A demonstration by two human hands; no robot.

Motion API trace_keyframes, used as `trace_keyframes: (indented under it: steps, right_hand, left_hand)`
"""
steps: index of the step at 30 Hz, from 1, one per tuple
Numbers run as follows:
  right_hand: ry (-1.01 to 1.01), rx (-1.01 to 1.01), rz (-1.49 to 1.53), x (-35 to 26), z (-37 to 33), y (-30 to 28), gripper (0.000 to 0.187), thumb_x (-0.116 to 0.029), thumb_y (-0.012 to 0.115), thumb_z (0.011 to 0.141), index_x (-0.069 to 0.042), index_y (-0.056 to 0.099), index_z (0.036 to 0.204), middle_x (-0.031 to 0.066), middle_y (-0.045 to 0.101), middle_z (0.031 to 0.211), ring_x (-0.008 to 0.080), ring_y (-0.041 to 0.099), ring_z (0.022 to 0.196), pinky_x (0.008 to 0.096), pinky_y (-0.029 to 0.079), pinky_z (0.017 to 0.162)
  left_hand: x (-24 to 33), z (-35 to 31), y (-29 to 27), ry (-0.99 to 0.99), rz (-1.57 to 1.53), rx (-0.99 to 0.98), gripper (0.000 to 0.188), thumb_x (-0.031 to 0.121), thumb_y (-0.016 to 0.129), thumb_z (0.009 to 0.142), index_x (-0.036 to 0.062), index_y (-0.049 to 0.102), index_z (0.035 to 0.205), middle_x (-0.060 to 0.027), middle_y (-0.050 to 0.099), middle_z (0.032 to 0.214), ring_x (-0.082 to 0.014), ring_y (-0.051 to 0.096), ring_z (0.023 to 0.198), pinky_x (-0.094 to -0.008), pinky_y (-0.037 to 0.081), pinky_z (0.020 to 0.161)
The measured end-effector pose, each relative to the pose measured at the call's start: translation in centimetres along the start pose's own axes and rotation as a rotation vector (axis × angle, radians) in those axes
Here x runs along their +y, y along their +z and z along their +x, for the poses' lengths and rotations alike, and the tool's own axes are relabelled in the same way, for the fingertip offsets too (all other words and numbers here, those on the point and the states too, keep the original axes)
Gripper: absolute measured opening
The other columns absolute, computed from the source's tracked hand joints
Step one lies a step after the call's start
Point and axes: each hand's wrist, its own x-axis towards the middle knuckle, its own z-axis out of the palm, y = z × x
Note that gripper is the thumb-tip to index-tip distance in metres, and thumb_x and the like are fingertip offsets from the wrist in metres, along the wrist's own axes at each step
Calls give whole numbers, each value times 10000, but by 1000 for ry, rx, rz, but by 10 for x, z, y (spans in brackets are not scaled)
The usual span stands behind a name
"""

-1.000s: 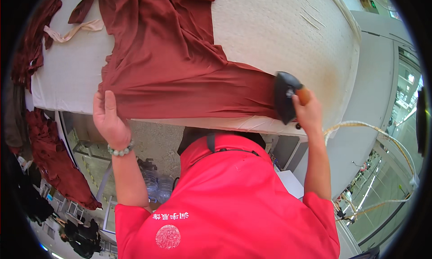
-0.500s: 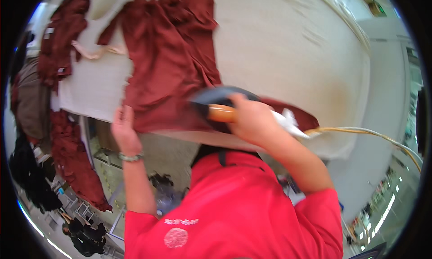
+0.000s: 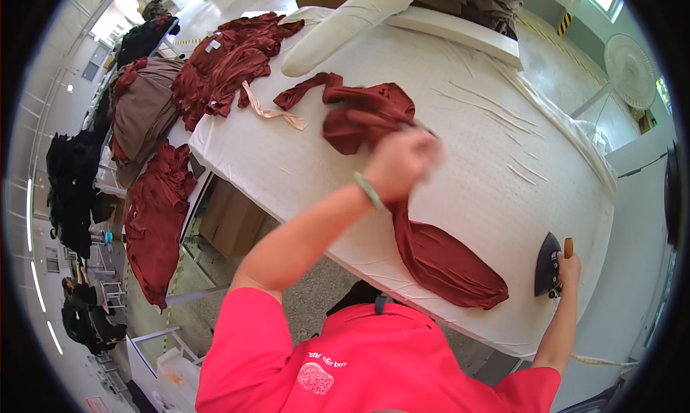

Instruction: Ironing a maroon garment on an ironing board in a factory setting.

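Note:
Across the padded white table (image 3: pixel 323 190) lies a dark red satin garment (image 3: pixel 453 266), bunched at its far end and trailing to a smooth rounded end near the front edge. My left hand (image 3: pixel 404 163), somewhat blurred, is closed on the middle of this garment and gathers its cloth. At the table's right end, my right hand (image 3: pixel 569 269) wraps the wooden handle of a dark iron (image 3: pixel 548 268). The iron is apart from the garment, tipped so its soleplate faces left. A cord (image 3: pixel 604 360) runs off to the right, below my right forearm.
A long padded sleeve board (image 3: pixel 345 29) extends over the table's far side. Left of it lie more dark red garments (image 3: pixel 226 61) and a pale pink strip (image 3: pixel 277 113). Brown cloth (image 3: pixel 147 97) hangs at the left. A white fan (image 3: pixel 630 72) stands beyond the far right corner.
My right hand has carried the iron off the garment to the table's right end. My left hand has moved from the garment's left edge onto its middle, and the spread cloth is now bunched.

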Motion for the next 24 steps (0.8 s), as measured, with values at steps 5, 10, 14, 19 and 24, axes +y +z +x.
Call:
trace_keyframes:
  steps: [5, 10, 14, 19, 24]
  right_hand:
    - [-492, 577, -33, -8, 6, -5, 556, -386, 750, 922, -28, 613, 1325, 216, 680, 1231, 328, 674, 1124, 445, 522, 946]
    - [-739, 236, 588, -109, 0, 20, 375, -318, 706, 976, -45, 675, 1231, 180, 739, 1059, 328, 720, 970, 414, 563, 838]
    - [-885, -22, 630, -218, -63, 67, 423, -338, 775, 916, -67, 688, 1228, 151, 749, 987, 287, 725, 899, 408, 572, 809]
    - [-1159, -130, -152, -258, -141, 126, 985, -445, 813, 835, -176, 278, 1617, 174, 507, 1475, 354, 546, 1288, 478, 526, 979]
    - [-918, -443, -144, -288, -174, 159, 773, -438, 797, 819, -175, 468, 1467, 165, 681, 1146, 360, 659, 1084, 473, 536, 926]
  left_hand:
    - [116, -121, 66, 520, -195, -761, 93, 133, 684, 905, 53, 639, 889, -156, 651, 844, -357, 649, 792, -443, 518, 693]
    - [166, -186, 34, 377, -277, -817, 136, 120, 686, 973, 27, 606, 912, -158, 614, 827, -364, 620, 761, -454, 479, 652]
    - [182, -198, 31, 342, -359, -776, 112, 85, 692, 971, 2, 618, 953, -157, 602, 821, -381, 601, 758, -436, 465, 642]
    - [156, -210, 11, 332, -336, -676, 156, 229, 688, 977, 82, 681, 1028, -115, 689, 920, -339, 624, 713, -416, 519, 648]
    - [81, -176, -18, 198, -257, -856, 165, 141, 684, 1005, -20, 656, 988, -122, 612, 818, -254, 593, 690, -379, 458, 626]
